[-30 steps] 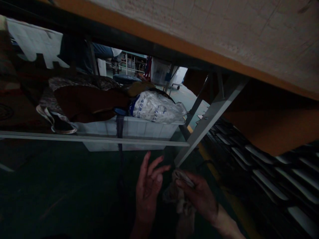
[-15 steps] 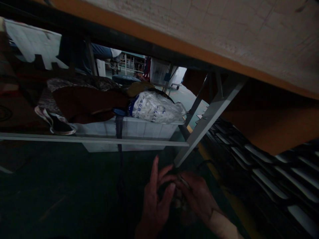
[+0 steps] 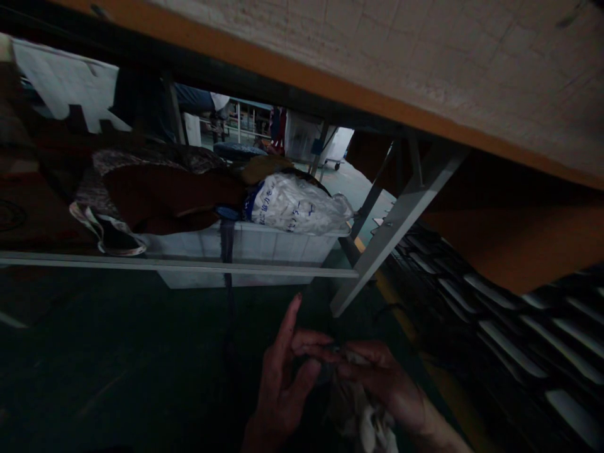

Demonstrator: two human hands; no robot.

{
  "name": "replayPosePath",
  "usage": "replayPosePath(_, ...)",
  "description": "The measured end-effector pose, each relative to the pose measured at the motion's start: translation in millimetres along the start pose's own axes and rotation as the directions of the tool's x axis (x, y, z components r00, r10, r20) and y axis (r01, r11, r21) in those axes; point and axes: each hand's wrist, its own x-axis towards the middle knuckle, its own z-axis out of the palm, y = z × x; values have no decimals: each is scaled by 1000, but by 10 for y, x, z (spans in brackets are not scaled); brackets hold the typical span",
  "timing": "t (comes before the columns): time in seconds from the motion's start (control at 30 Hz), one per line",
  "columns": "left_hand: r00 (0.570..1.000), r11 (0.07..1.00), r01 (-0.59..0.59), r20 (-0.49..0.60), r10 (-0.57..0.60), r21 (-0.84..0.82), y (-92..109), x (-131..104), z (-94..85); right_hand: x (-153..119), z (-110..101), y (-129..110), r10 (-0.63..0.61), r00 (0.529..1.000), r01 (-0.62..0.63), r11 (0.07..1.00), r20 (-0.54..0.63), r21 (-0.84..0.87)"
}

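Observation:
Low in the picture my right hand (image 3: 389, 380) is closed on a pale, crumpled rag (image 3: 365, 415), whose loose end hangs below the fingers. My left hand (image 3: 282, 380) is just left of it, its index finger stretched up and its thumb held apart. The other left fingers bend across to the right hand and meet its fingertips and the rag. Dark smudges show on the left fingers. Dim light hides the finer detail where the hands touch.
A table (image 3: 425, 82) with an orange edge hangs overhead, its grey metal leg (image 3: 396, 229) angled down beyond the hands. Under it sits a white bin (image 3: 278, 248) piled with brown cloth (image 3: 170, 195) and a printed plastic bag (image 3: 292, 204). Black slatted racks (image 3: 509, 314) are at right.
My right hand has shifted slightly right and down, and more of the rag now hangs in view. The middle fingers of my left hand have bent lower; the index stays raised.

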Motion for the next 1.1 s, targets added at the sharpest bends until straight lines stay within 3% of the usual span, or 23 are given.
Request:
replayPosePath(0.07,997,999,49,-52,-49,-7,-24,14,21,-34,-56,-97,1,995,8,996,-96,90)
replayPosePath(0.13,980,970,93,-154,-130,-224,-43,50,57,-51,-106,-141,-43,979,57,996,-199,65)
replayPosePath(0.23,925,742,106,-207,-317,-662,-42,124,109,-18,-106,-62,-151,974,98,954,-170,-284)
replayPosePath(0.3,903,626,129,-169,-394,-769,-33,158,126,26,-65,38,-200,974,117,850,-109,-514)
replayPosePath(0.37,898,622,152,-155,-411,-768,-33,165,129,63,-26,117,-242,965,123,762,-104,-635)
replayPosePath(0.47,919,710,160,-159,-361,-685,-50,131,126,83,-2,161,-273,954,104,692,-126,-715)
replayPosePath(0.57,943,852,134,-198,-267,-507,-64,72,131,82,11,167,-332,942,156,573,-54,-805)
replayPosePath(0.67,985,981,86,-136,-110,-172,-57,18,125,89,54,176,-369,925,234,367,90,-900)
replayPosePath(0.77,998,975,49,32,-58,218,-35,-8,75,93,108,182,-294,937,261,228,189,-938)
replayPosePath(0.83,991,924,43,99,-87,381,-16,-12,22,78,131,178,-225,949,271,235,219,-934)
replayPosePath(0.9,982,900,42,150,-118,433,7,-12,-32,48,137,164,-162,959,273,293,234,-916)
replayPosePath(1.0,966,896,100,175,-192,433,40,-19,-95,-8,125,149,-109,968,250,449,225,-858)
replayPosePath(1.1,967,919,155,135,-216,361,64,-19,-114,-25,112,174,-168,963,269,557,211,-786)
